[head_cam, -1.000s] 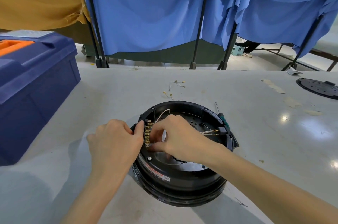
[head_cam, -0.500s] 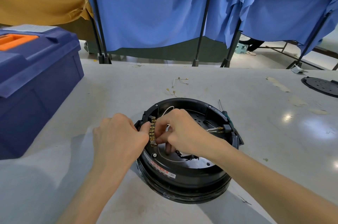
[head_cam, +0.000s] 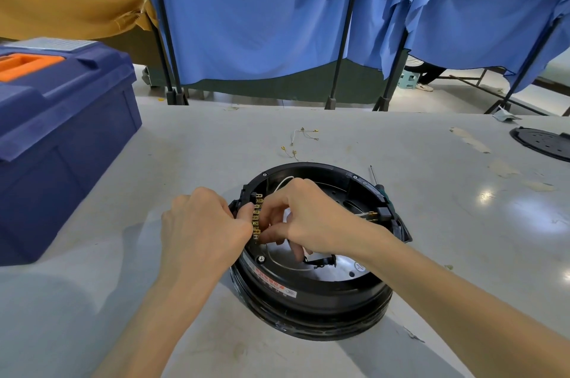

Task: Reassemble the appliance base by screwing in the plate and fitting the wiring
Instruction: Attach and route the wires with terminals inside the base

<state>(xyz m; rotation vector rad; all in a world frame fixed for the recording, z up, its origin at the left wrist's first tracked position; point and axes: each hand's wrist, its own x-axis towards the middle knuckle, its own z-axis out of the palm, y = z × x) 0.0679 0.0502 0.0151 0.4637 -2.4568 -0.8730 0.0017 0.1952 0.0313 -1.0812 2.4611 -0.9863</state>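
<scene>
- By the near edge of the bench (head_cam: 462,238), about midway along: round black base (head_cam: 308,300), open side up, metal plate (head_cam: 339,266) inside.
- On the base's left inner rim: brass strip (head_cam: 256,218), terminals in a row running near to far.
- Left grip (head_cam: 203,229): curled over the rim, fingertips pinching the strip from the left.
- Right grip (head_cam: 314,217): curled, thumb and forefinger closed on the strip from the right, other fingers reaching down toward the plate. Too small to tell whether a wire end sits between the fingertips.
- Inside the base, behind the right grip: white wire (head_cam: 282,184), looping.
- Beyond the base, toward the far edge: loose wires (head_cam: 300,143) with brass ends.
- Just beside the base's far right side: screwdriver (head_cam: 374,175).
- At the left edge: blue toolbox (head_cam: 61,137).
- At the right edge: black disc (head_cam: 543,144).
</scene>
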